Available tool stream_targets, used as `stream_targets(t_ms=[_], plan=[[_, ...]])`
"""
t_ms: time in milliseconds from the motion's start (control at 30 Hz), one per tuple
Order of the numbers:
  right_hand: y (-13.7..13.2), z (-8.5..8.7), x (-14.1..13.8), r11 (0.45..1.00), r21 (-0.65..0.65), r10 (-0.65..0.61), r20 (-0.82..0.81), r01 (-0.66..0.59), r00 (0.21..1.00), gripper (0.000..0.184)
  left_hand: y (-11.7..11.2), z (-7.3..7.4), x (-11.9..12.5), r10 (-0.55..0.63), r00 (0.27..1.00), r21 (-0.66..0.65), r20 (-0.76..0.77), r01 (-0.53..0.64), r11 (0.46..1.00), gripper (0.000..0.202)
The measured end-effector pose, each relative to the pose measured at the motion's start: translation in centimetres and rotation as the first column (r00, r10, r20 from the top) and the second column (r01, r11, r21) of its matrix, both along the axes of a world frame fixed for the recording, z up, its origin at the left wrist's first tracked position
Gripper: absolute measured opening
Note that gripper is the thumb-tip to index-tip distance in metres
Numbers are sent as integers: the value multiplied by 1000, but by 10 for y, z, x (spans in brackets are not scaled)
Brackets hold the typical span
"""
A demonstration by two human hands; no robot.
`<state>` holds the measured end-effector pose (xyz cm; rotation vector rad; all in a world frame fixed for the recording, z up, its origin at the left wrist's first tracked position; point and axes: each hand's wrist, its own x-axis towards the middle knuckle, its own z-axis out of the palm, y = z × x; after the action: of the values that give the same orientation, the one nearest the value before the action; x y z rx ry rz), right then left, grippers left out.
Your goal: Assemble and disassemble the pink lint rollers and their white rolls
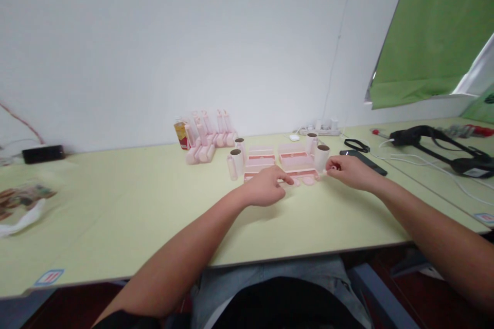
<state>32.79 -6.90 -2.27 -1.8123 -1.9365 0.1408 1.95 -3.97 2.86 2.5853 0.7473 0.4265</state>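
My left hand is over the front of the pink trays, its index finger stretched out and the other fingers partly curled. That fingertip is at a small pale-pink piece; whether it touches I cannot tell. A flat oval pink piece lies just right of it. My right hand is closed in a pinch on a small pink part, in front of a white cup-like cylinder. Low pink trays stand between the hands, with another brown-topped white cylinder on their left.
Several pink assembled pieces stand by the wall beside a yellow-red box. A black phone, a power strip, white cables and a black headset frame are on the right. A black box sits far left.
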Motion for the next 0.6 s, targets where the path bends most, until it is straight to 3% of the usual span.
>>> stream_targets(t_ms=[133, 300, 467, 600], plan=[[10, -18, 21, 995, -80, -57, 3, 57, 998, 11, -2, 13, 13, 58, 998, -136, 8, -56, 989, 32], [22, -33, 22, 986, -62, -159, -38, 157, 987, 23, -1, 24, 28, 135, 989, -219, 53, -120, 968, 24], [27, -38, 20, 982, 26, -187, -19, 187, 982, 27, 10, 23, 52, 137, 980, -303, 147, -87, 949, 31], [27, -43, 20, 976, 71, -205, -45, 208, 978, 28, 24, 16, 85, 164, 968, -280, 191, -106, 954, 39]])
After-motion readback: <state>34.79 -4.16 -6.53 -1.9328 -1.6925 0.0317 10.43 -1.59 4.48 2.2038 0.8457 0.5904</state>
